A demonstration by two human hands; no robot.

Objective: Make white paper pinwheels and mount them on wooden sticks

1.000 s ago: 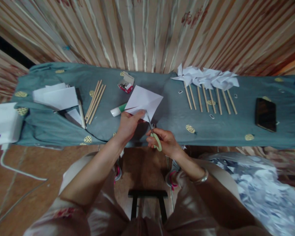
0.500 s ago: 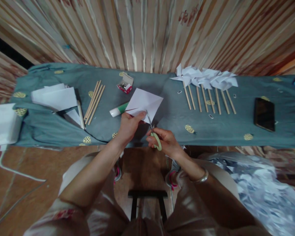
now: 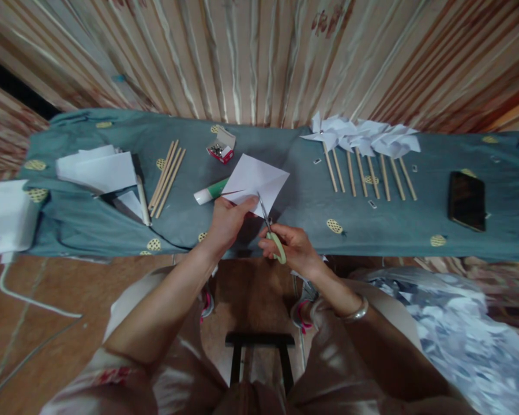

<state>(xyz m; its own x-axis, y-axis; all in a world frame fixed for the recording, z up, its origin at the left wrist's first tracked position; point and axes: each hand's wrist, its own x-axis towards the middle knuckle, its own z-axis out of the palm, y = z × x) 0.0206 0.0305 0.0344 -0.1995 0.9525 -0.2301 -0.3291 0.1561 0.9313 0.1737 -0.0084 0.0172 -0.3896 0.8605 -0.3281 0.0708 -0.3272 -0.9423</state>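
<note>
A square sheet of white paper [image 3: 262, 174] is pinched in my left hand [image 3: 230, 218], thumb on top near its lower edge. One slit runs in from the paper's left side. My right hand [image 3: 292, 245] grips a pair of scissors with pale green handles [image 3: 278, 246]; the blades lie at the paper's near right edge, just beside my left thumb. Partly under the sheet lies a glue stick [image 3: 210, 192] with a white cap and green body. Behind it stands an open small red box [image 3: 222, 151] of metal pins.
Several paper pinwheels [image 3: 367, 138] on wooden sticks lie at the back right, left of a phone [image 3: 467, 200]. Loose sticks [image 3: 168, 178], a white pen-like tool [image 3: 143, 202] and paper sheets [image 3: 97, 172] lie left. A white device [image 3: 2, 216] sits at the far left; a bag of paper pinwheels [image 3: 462, 334] stands lower right.
The view has shifted very slightly. Both hands, the paper and the scissors keep nearly the same positions, with the blades still at the paper's edge.
</note>
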